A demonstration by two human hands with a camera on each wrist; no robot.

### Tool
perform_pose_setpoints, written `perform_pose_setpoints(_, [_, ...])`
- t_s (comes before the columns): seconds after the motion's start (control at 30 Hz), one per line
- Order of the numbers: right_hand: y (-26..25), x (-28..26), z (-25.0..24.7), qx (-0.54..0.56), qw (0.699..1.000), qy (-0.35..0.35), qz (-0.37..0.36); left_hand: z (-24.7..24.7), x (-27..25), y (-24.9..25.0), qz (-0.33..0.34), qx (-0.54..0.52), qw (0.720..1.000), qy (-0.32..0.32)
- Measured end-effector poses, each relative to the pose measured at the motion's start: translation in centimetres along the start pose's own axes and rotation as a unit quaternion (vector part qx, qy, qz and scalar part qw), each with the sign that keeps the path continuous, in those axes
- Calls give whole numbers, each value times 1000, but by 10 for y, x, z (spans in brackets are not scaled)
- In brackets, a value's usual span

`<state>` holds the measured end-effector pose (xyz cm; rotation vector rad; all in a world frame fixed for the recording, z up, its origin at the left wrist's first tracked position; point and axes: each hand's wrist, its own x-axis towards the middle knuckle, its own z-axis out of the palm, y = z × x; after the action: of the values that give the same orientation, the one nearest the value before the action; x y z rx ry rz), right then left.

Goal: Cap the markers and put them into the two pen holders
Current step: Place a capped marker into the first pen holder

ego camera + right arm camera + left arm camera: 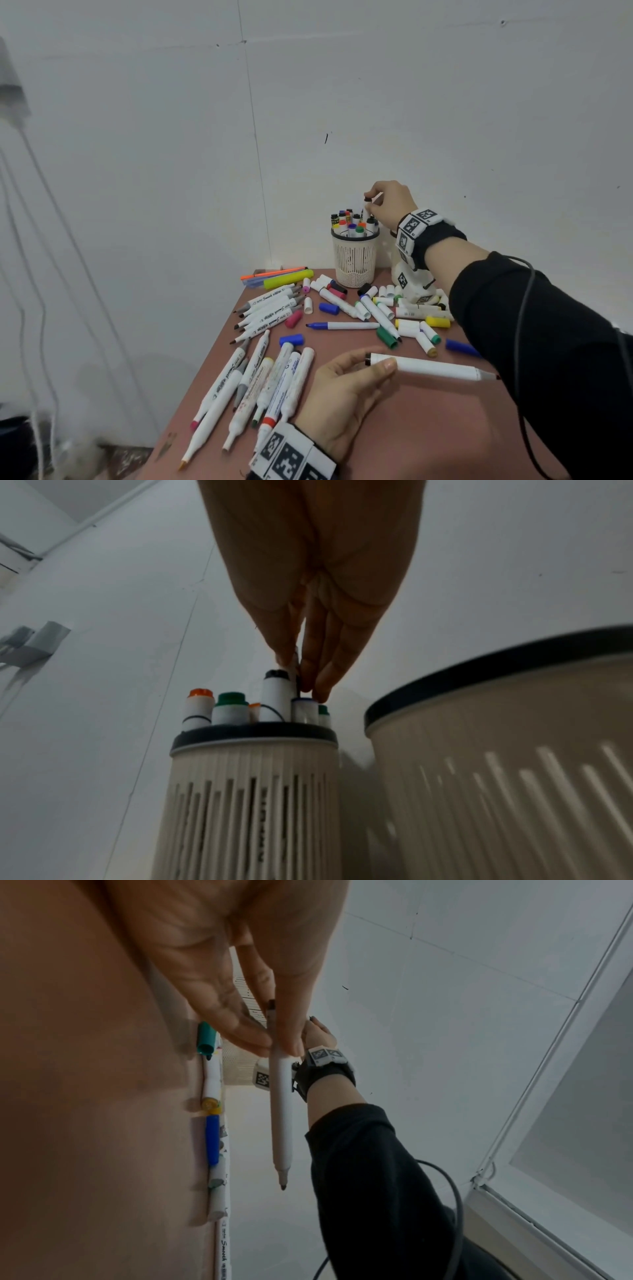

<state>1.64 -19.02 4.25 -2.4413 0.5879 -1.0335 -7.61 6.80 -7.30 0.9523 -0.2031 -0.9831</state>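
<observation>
Markers (260,380) lie scattered over the reddish-brown surface (428,428), most with white barrels, many uncapped with dark or coloured tips showing, among loose caps in blue, green, yellow and pink. At the far edge stands a cream slotted pen holder (354,260) with a dark rim, crowded with upright capped markers in orange, green, blue and black. A second pen holder (507,750) of the same make stands just to its right, largely hidden behind the right wrist in the head view. The right hand (390,205) pinches a black-capped marker (367,209) upright above the full holder. Near the front, the left hand (342,390) holds an uncapped white marker (431,367) between thumb and fingers, lying level above the surface, its dark tip pointing right.
</observation>
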Motion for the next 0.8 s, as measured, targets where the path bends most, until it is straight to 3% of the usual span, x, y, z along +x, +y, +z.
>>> perform_pose_setpoints(0.57, [-24,-2,20,-26,998,-55,7,-2,4,-1,7,-15,1000,-11])
perform_pose_setpoints(0.8, [-29,4,20,-72,983,-171,17,-5,9,-1,-3,-17,1000,-12])
